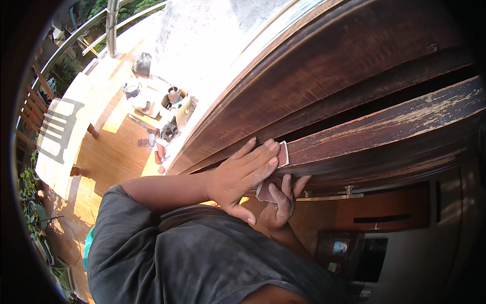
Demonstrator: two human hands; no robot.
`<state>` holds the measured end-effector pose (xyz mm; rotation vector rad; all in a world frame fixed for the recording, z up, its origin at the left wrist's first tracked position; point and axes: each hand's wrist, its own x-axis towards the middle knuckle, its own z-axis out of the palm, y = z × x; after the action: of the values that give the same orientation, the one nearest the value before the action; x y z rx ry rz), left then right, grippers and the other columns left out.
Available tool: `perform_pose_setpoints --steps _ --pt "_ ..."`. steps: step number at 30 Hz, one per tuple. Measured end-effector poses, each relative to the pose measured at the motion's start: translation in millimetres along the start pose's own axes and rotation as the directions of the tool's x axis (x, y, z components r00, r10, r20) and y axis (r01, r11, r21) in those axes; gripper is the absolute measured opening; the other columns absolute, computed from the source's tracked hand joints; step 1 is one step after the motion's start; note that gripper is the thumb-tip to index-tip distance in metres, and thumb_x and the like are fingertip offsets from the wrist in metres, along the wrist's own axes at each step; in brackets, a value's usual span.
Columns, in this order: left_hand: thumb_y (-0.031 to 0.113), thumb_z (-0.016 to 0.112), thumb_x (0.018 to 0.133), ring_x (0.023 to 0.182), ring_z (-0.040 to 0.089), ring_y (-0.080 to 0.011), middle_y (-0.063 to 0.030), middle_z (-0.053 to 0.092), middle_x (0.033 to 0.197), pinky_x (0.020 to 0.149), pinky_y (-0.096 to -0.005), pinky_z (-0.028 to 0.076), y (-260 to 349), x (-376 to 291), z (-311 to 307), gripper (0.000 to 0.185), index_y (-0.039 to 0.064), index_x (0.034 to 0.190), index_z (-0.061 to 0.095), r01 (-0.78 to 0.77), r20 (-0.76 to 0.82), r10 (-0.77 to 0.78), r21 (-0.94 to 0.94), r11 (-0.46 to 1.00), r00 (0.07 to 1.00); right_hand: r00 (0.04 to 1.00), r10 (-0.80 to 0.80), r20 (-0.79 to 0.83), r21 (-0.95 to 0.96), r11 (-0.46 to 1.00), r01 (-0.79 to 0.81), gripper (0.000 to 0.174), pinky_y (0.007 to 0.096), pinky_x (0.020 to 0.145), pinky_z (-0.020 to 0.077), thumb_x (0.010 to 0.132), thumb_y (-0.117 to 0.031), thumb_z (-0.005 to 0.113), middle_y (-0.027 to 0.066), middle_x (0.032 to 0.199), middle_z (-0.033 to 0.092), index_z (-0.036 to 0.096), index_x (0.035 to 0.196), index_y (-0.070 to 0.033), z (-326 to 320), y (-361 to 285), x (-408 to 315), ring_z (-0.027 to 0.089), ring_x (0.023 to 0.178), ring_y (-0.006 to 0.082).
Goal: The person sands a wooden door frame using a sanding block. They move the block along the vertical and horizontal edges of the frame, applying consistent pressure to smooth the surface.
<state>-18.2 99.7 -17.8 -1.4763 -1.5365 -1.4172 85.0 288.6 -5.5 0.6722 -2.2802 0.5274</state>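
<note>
My left hand (246, 165) lies with its fingers flat on a piece of reddish sandpaper (283, 155), pressing it against the narrow edge of a dark wooden door (341, 135). That edge shows worn, patchy finish and pale bare streaks. Just below, my right hand (281, 201) is raised beside the door with its fingers bent, and a second visible part of brown sandpaper (265, 191) sits between its thumb and fingers. Whether both parts belong to one sheet cannot be told. Dust coats the fingers of my right hand.
A door handle (334, 197) projects near my right hand. Paint cans (131, 89), a black plastic bag (142, 64) and sandpaper scraps (143, 142) lie on the tiled floor by the wall. A wooden table (62, 129) stands left, near a metal railing (111, 28) and plants. Indoors is a cabinet (322, 247).
</note>
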Motion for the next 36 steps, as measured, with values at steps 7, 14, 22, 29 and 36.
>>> perform_pose_setpoints --steps 7,14,22,29,36 --pt "0.09 0.049 0.081 0.156 0.014 -0.0484 -0.0371 0.018 0.164 0.124 -0.0583 0.005 -3.4 32.3 -6.5 0.131 -0.009 0.161 0.017 -0.052 -0.01 0.053 0.021 0.998 0.999 0.999 0.042 0.024 0.037 0.998 -0.043 0.035 0.0764 0.119 0.005 0.097 -0.006 0.047 0.0152 0.152 0.052 0.068 0.125 -0.01 -2.1 -4.2 -1.3 0.037 0.146 0.0517" --pt "0.093 0.045 0.08 0.156 0.017 -0.0472 -0.0357 0.015 0.166 0.124 -0.0585 0.006 0.4 3.2 -3.0 0.133 -0.009 0.16 0.017 0.011 -0.005 -0.011 0.072 0.997 1.0 0.999 -0.037 -0.033 -0.009 0.999 0.037 0.032 0.0765 0.12 0.0052 0.099 -0.008 0.048 0.0182 0.146 0.056 0.066 0.126 -0.008 0.4 -1.2 2.6 0.052 0.139 0.0404" --pt "0.093 0.046 0.08 0.158 0.011 -0.0448 -0.034 0.016 0.166 0.125 -0.0549 0.005 3.4 58.0 -10.7 0.132 -0.009 0.16 0.02 -0.103 0.048 0.099 0.09 0.991 0.994 0.998 -0.04 -0.045 -0.028 0.999 0.038 0.031 0.0737 0.121 0.0059 0.098 -0.007 0.049 0.0168 0.147 0.057 0.068 0.122 -0.009 5.4 -0.8 1.3 0.052 0.139 0.0387" --pt "0.092 0.05 0.079 0.157 0.012 -0.0482 -0.038 0.016 0.164 0.124 -0.0583 0.005 3.9 38.0 -15.8 0.135 -0.011 0.16 0.017 -0.046 0.03 0.044 0.055 0.997 0.999 0.999 -0.04 0.033 -0.108 0.993 0.044 0.037 0.0716 0.122 0.0084 0.11 -0.034 0.046 0.0128 0.157 0.049 0.065 0.128 -0.007 3.7 -0.4 2.8 0.035 0.153 0.0332" --pt "0.09 0.051 0.081 0.157 0.014 -0.0462 -0.0351 0.016 0.166 0.125 -0.0553 0.004 -0.8 63.3 -14.8 0.131 -0.009 0.161 0.018 -0.139 -0.002 0.139 0.071 0.988 0.99 0.996 -0.093 0.012 0.01 0.996 0.093 0.023 0.0712 0.122 0.0088 0.104 -0.018 0.051 0.0181 0.139 0.062 0.069 0.116 -0.009 1.5 0.8 12.5 0.061 0.128 0.0355"
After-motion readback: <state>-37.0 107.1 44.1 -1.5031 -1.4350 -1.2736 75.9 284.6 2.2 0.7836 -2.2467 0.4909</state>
